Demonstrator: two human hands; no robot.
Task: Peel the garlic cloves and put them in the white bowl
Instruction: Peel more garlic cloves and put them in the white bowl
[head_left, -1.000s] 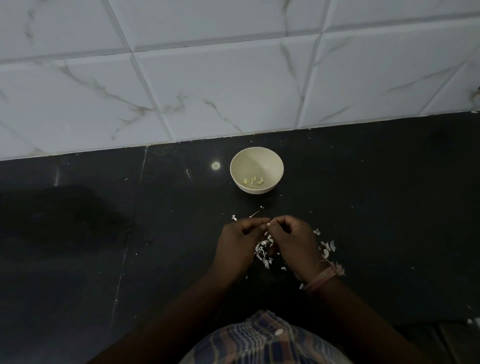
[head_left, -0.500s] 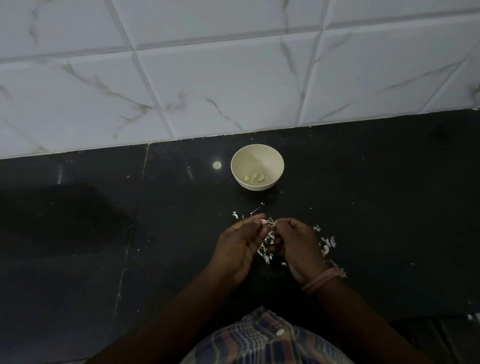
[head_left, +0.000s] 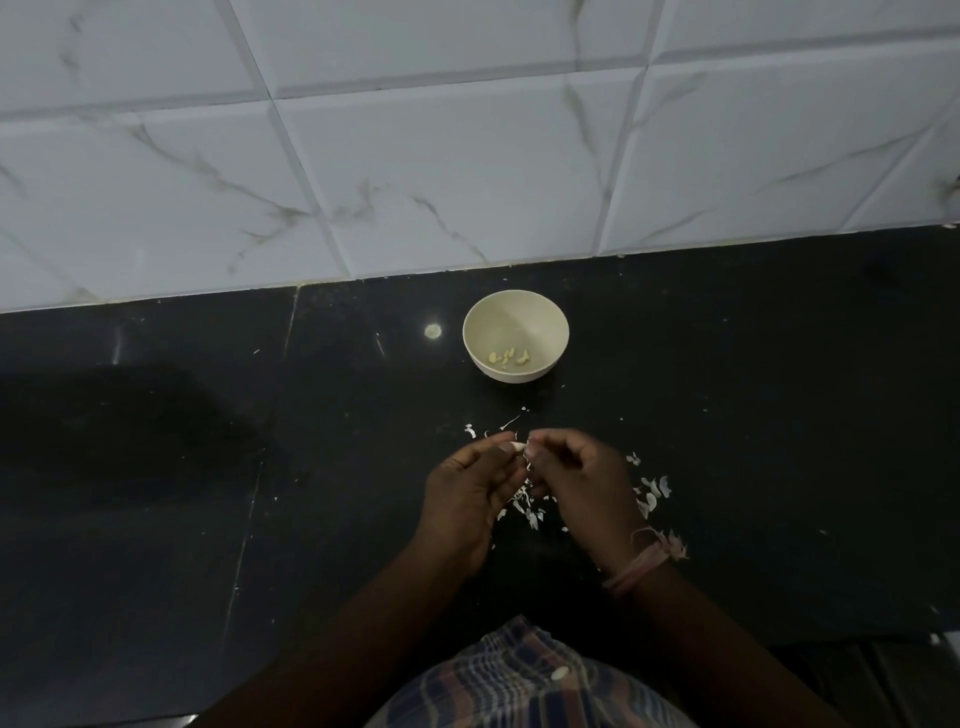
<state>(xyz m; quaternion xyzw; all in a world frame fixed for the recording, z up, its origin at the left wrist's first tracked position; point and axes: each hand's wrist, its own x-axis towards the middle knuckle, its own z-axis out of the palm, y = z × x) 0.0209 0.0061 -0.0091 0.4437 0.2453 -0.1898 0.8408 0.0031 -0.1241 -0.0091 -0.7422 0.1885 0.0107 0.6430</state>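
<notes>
A small white bowl (head_left: 540, 312) stands on the black counter near the tiled wall, with several peeled yellowish cloves (head_left: 508, 357) on its bottom. Just in front of it, my left hand (head_left: 470, 496) and my right hand (head_left: 584, 486) meet fingertip to fingertip. A pale garlic clove (head_left: 518, 446) shows between them, pinched by the left thumb and fingers. My right fingertips pinch at its skin on the clove's right end. Most of the clove is hidden by the fingers.
White garlic skins (head_left: 652, 491) lie scattered on the counter (head_left: 779, 415) under and to the right of my hands, with a few flakes (head_left: 470, 430) toward the bowl. A white marble-tiled wall (head_left: 467, 156) rises behind. A bright spot (head_left: 432, 330) reflects left of the bowl.
Both hands stay together in front of the bowl. The fingers have shifted slightly on the clove, and the left hand has turned a little more palm-up since a second ago.
</notes>
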